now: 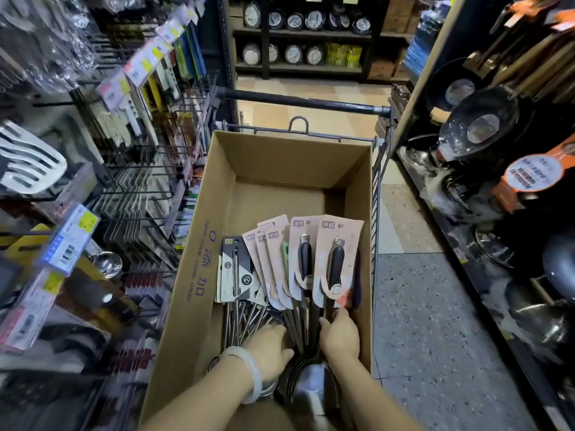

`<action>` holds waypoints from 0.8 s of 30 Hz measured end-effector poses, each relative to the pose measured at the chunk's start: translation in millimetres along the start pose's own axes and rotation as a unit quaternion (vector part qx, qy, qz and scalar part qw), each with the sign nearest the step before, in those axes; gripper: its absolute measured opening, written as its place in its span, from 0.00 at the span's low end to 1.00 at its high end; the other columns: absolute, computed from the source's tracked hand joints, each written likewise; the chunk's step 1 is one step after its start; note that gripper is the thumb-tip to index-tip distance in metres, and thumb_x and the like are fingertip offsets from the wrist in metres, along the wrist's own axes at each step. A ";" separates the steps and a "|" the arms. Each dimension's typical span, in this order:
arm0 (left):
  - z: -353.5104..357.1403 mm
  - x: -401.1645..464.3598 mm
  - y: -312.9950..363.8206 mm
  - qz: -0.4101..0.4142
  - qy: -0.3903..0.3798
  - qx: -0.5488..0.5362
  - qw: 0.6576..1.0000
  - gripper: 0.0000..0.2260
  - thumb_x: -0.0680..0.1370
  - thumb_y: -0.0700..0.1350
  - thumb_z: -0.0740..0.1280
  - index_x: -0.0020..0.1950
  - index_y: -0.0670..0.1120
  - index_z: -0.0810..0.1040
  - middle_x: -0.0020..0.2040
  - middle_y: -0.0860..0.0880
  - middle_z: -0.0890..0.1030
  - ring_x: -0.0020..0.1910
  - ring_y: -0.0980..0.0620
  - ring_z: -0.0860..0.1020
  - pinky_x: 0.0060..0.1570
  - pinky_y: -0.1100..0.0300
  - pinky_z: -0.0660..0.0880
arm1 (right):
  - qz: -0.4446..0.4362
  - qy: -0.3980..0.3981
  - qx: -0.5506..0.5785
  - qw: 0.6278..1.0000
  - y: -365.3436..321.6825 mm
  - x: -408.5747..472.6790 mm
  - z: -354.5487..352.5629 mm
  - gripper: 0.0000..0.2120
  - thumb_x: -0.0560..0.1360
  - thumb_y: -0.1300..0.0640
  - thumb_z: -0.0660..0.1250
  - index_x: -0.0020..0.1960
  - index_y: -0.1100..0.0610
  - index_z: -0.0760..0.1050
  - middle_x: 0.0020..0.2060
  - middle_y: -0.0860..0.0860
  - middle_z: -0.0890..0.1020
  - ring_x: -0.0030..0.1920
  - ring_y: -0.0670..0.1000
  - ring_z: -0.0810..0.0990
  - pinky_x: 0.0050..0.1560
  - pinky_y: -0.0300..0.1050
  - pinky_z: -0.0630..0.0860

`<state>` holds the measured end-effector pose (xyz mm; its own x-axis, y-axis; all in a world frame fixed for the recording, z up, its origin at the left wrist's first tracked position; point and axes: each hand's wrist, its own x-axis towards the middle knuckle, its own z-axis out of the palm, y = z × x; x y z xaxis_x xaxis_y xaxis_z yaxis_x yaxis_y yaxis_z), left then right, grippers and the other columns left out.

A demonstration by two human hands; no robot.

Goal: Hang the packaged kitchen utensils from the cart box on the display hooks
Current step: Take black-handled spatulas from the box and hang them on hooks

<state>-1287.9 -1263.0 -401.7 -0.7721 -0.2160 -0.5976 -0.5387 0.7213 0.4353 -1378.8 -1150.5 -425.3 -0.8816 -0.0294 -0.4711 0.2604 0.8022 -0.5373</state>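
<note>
An open cardboard box (199, 244) sits in the shopping cart. Several packaged utensils lie fanned in it: pink-carded ladles with black handles (336, 259) on the right and grey-carded ones (235, 269) on the left, with their steel shafts and bowls (314, 387) towards me. My right hand (340, 335) grips the shaft of the rightmost pink-carded ladle. My left hand (269, 346), a pale bangle on its wrist, reaches among the steel shafts; its fingertips are hidden. Display hooks (137, 194) with hanging packaged utensils fill the rack on the left.
The cart's handle bar (305, 102) crosses beyond the box. Shelves of woks and pans (485, 129) line the right side. Tiled aisle floor (435, 306) runs between cart and right shelves. More shelving with pan lids stands at the aisle's far end.
</note>
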 end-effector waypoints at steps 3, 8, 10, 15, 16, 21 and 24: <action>-2.0 -3.4 2.9 0.006 0.013 -0.022 1.000 0.21 0.78 0.50 0.60 0.70 0.46 0.65 0.68 0.45 0.70 0.66 0.46 0.70 0.64 0.58 0.66 | -0.022 -0.007 0.010 1.000 -2.0 -6.4 -3.9 0.12 0.78 0.56 0.62 0.58 0.59 0.70 0.52 0.58 0.81 0.53 0.60 0.79 0.51 0.50 0.74; -10.2 -11.0 1.0 0.015 0.054 -0.232 0.971 0.21 0.77 0.43 0.64 0.69 0.48 0.66 0.67 0.49 0.72 0.66 0.53 0.70 0.61 0.65 0.63 | -0.160 -0.104 0.125 0.974 -19.8 -23.5 -15.3 0.14 0.74 0.60 0.66 0.35 0.51 0.64 0.33 0.52 0.74 0.38 0.53 0.73 0.44 0.51 0.73; -16.2 -14.0 3.6 0.013 0.052 -0.335 0.941 0.21 0.77 0.37 0.64 0.69 0.46 0.66 0.64 0.46 0.73 0.64 0.52 0.71 0.61 0.62 0.66 | -0.189 -0.149 0.176 0.955 -38.6 -27.7 -14.5 0.17 0.73 0.64 0.67 0.33 0.53 0.63 0.30 0.52 0.71 0.37 0.52 0.70 0.41 0.48 0.68; -35.8 -18.9 4.3 0.034 0.148 -0.436 0.887 0.13 0.77 0.29 0.57 0.56 0.42 0.73 0.35 0.46 0.76 0.29 0.58 0.73 0.26 0.73 0.68 | -0.180 -0.190 0.240 0.935 -64.9 -34.1 4.1 0.16 0.71 0.61 0.70 0.29 0.53 0.67 0.28 0.52 0.72 0.33 0.50 0.69 0.38 0.48 0.68; -37.7 -19.4 2.0 0.029 0.160 -0.449 0.879 0.12 0.77 0.29 0.57 0.54 0.43 0.72 0.34 0.46 0.75 0.28 0.56 0.73 0.24 0.72 0.69 | -0.174 -0.200 0.237 0.935 -64.1 -34.5 7.1 0.15 0.72 0.59 0.70 0.30 0.53 0.69 0.29 0.54 0.74 0.34 0.51 0.71 0.39 0.50 0.71; -35.6 -15.4 -13.1 -0.019 0.182 -0.487 0.854 0.07 0.79 0.33 0.57 0.53 0.41 0.71 0.37 0.42 0.76 0.33 0.50 0.76 0.28 0.69 0.74 | -0.101 -0.189 0.238 0.947 -33.9 -21.3 14.1 0.17 0.75 0.53 0.68 0.28 0.52 0.71 0.26 0.48 0.72 0.31 0.47 0.68 0.35 0.42 0.65; -28.6 -11.8 -14.1 -0.051 0.180 -0.522 0.832 0.07 0.79 0.36 0.58 0.46 0.46 0.72 0.37 0.44 0.77 0.32 0.52 0.76 0.26 0.70 0.73 | 0.026 -0.072 0.193 0.978 -3.9 0.4 14.4 0.10 0.75 0.54 0.66 0.49 0.61 0.78 0.43 0.55 0.80 0.46 0.54 0.78 0.48 0.45 0.72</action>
<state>-1280.9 -1289.4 -381.5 -0.6546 -0.5591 -0.5088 -0.4618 -0.2370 0.8547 -1374.5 -1162.2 -433.5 -0.8064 -0.1009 -0.5828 0.4562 0.5210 -0.7214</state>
